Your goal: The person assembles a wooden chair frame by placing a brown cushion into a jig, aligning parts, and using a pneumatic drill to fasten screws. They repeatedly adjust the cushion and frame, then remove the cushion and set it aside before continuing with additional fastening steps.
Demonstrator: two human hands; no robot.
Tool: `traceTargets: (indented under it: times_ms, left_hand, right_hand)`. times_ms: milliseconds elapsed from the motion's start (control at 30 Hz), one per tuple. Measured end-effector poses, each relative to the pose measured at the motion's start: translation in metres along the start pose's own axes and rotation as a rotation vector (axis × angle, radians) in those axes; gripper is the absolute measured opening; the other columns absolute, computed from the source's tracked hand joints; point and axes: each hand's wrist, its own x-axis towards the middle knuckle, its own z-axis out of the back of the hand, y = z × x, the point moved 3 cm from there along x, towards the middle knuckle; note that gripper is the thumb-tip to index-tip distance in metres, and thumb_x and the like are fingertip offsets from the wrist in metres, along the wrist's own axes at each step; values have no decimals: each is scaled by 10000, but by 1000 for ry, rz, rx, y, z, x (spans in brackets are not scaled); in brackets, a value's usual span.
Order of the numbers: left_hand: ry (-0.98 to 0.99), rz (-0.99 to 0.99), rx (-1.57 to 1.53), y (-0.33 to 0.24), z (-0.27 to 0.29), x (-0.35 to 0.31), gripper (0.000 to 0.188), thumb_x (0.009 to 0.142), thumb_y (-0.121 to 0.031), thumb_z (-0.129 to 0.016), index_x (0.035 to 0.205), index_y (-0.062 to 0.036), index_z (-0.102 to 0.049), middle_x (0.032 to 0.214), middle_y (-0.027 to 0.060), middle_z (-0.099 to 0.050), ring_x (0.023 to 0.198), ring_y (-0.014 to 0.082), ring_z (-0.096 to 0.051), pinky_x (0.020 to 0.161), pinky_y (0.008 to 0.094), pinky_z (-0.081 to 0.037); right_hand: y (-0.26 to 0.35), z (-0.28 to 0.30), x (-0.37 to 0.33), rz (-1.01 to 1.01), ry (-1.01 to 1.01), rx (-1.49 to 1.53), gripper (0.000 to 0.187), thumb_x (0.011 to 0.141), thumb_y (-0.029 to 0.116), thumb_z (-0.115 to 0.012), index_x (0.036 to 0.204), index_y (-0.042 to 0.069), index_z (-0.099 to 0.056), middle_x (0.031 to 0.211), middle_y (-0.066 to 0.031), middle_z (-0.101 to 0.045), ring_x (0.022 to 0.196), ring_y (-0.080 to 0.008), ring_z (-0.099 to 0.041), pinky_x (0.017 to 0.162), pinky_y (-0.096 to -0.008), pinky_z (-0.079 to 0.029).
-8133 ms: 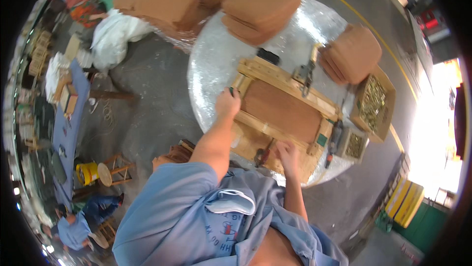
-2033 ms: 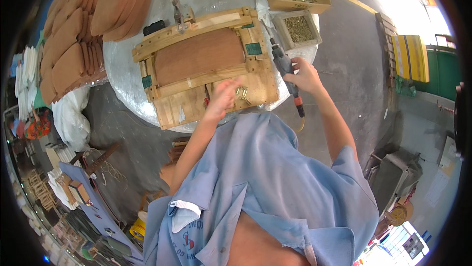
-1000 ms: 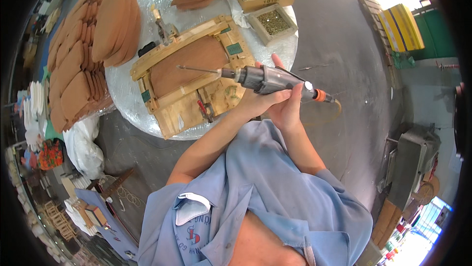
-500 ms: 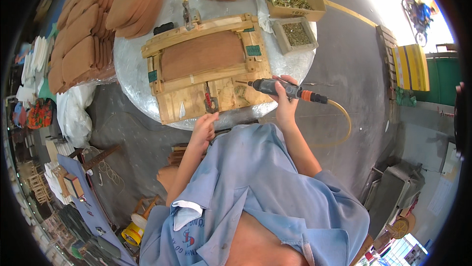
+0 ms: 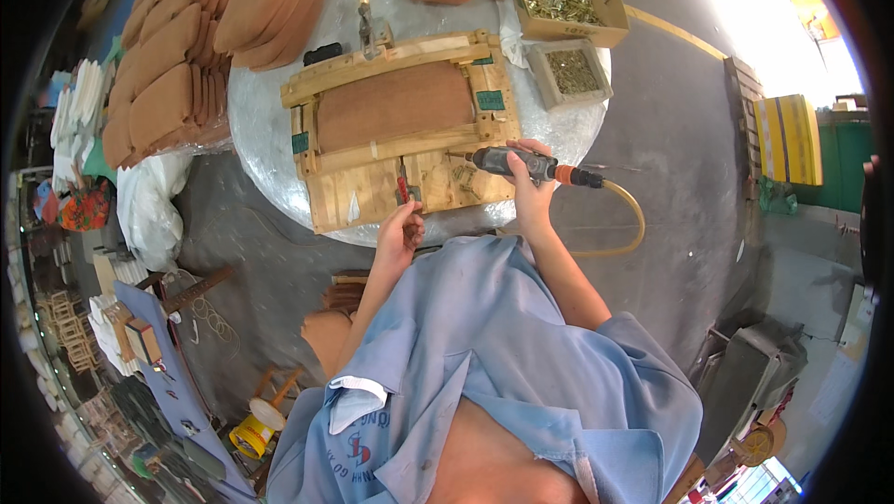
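Observation:
A wooden jig (image 5: 349,189) lies on the round table, with a brown curved wooden panel (image 5: 396,105) framed inside it. At the jig's near edge, my left hand (image 5: 400,229) is closed, its fingertips pinched at the near end of a red-handled toggle clamp (image 5: 403,189). The fingers partly hide that end of the clamp. My right hand (image 5: 531,178) wraps round a grey and black air drill (image 5: 507,162). Its thin bit points left, over the jig's right front part. A second toggle clamp (image 5: 365,27) stands at the jig's far side.
A cardboard box of metal hardware (image 5: 619,31) and a smaller tray of screws (image 5: 605,92) sit at the right back. Stacks of brown panels (image 5: 270,10) stand at the left. The yellow air hose (image 5: 641,224) loops right of my right arm. The table is plastic-wrapped (image 5: 256,164).
My left hand has moved forward, its fingertips now over the near end of the red-handled clamp. The whole view has shifted a little. My right hand keeps hold of the drill.

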Motion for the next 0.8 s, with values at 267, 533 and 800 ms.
traceTargets:
  times_ms: [267,533,800]
  left_hand:
    - [18,-17,71,-10,-38,44,283,1076,-299,-713,1228,-61,-738,860,16,-713,736,126,-669,607,262,-505]
    - [159,-13,-129,-25,-73,67,393,1097,-399,-697,1273,-48,-721,868,9,-677,705,109,-624,589,257,-484]
    - [149,-173,-71,-38,-79,58,257,1111,-280,-689,1240,-61,-729,969,-4,-701,676,64,-557,529,207,-399]
  right_hand:
    - [42,6,-17,-54,-86,151,350,1067,106,-657,1397,87,-544,1405,-216,-669,1221,-283,-717,955,-421,-668]
    - [76,5,-40,-111,-123,344,365,1072,128,-635,1416,121,-516,1423,-212,-651,1267,-299,-695,1006,-472,-650]
    - [81,9,-51,-128,-121,435,362,1067,142,-639,1408,120,-522,1395,-210,-658,1251,-317,-702,998,-499,-651]
